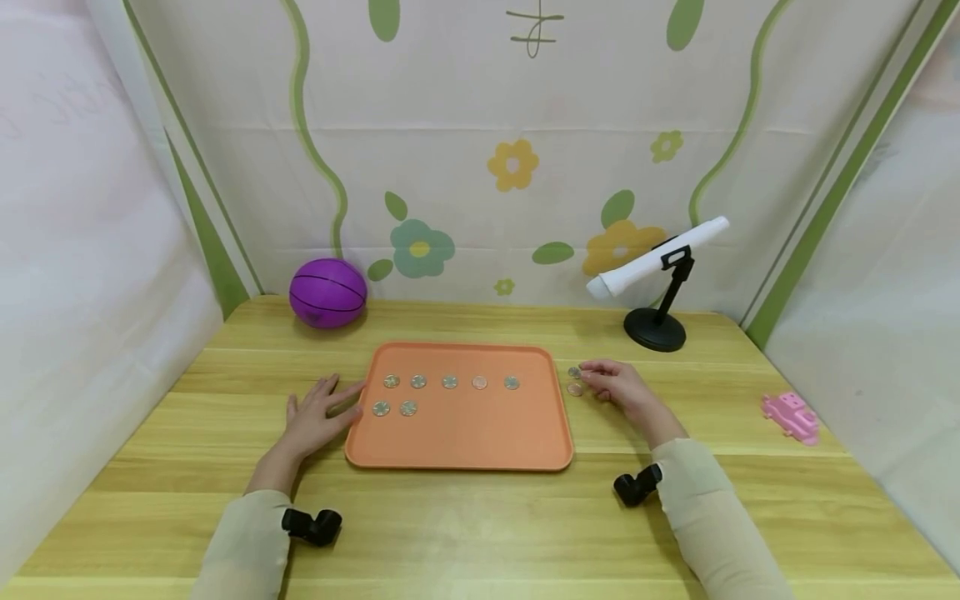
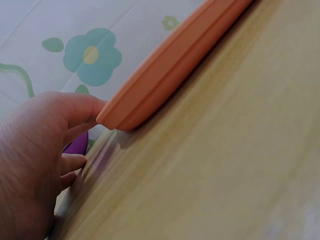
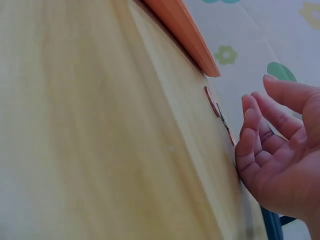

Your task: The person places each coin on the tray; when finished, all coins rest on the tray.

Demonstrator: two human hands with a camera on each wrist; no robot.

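An orange tray point(image 1: 480, 442) lies on the table with several silvery coins on it: a back row point(image 1: 449, 382) and two coins point(image 1: 394, 408) in front at the left. My left hand point(image 1: 318, 421) rests at the tray's left edge with spread fingers; in the left wrist view the fingers point(image 2: 82, 107) touch the rim. Just off the tray's right side, my right hand point(image 1: 618, 387) hovers by a few loose coins point(image 1: 575, 389) on the table. Seen from the right wrist, its thumb and fingers point(image 3: 280, 112) are apart, loosely bent, with nothing visible between them; the coins point(image 3: 212, 101) appear nearly edge-on.
A purple ball point(image 1: 327, 293) sits at the back left of the table. Toward the back right, a white stick-shaped device point(image 1: 660, 257) is clipped on a black stand point(image 1: 655, 329). Near the right edge lies a pink toy car point(image 1: 791, 417). Printed curtains surround the table.
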